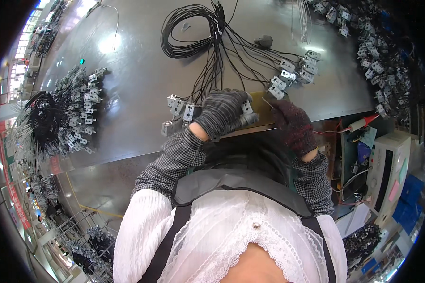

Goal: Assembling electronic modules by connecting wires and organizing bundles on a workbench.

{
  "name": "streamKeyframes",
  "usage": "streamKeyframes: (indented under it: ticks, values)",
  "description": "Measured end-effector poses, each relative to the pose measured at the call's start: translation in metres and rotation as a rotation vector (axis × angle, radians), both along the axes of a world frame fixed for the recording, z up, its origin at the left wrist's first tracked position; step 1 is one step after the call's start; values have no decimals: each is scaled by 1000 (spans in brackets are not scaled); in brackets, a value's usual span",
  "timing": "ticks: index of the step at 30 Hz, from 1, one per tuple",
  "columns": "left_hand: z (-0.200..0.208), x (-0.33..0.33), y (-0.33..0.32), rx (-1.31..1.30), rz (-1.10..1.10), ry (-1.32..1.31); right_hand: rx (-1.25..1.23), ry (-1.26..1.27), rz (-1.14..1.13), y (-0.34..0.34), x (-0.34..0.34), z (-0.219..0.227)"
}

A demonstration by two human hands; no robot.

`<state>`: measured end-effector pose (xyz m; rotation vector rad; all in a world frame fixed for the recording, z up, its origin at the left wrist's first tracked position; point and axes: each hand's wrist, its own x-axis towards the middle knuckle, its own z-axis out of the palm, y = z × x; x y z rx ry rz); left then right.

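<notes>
My left hand [224,113], in a grey striped glove, is closed around a small metal-and-white connector block [247,107] at the table's near edge. Just right of it, my right hand [293,126], in a dark red and black glove, has its fingers curled on a thin pointed tool [267,102] whose kind I cannot make out. A yellow-brown pad [258,100] lies beneath the work. More wired blocks [176,106] sit left of my left hand, and another group [288,75] lies beyond my right. Black cables [217,61] run from them to a coiled bundle.
A black plug [264,41] lies on the metal table [137,85]. Cable bundles with blocks are heaped at the left [75,111] and far right [378,61]. Right of me are a red-and-white probe [363,123] on a red wire and a beige instrument [387,165].
</notes>
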<state>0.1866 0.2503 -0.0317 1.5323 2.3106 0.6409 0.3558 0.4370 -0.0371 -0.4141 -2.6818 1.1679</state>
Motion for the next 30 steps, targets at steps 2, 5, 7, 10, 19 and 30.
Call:
streamKeyframes:
  ticks: [2,5,7,10,19,30]
  values:
    - [-3,9,5,-48,59,53,-8,51,26,-6,2,10]
    - [-2,16,12,-46,95,90,-33,122,107,-18,-2,30]
    - [-1,18,16,-71,96,133,127,101,108,-20,-6,28]
    - [-4,18,20,-48,95,113,216,-4,134,-18,-7,39]
    - [-5,19,27,-145,80,132,202,-46,133,-10,-8,37]
    - [11,24,15,-2,153,-20,30,10,98,-11,-4,30]
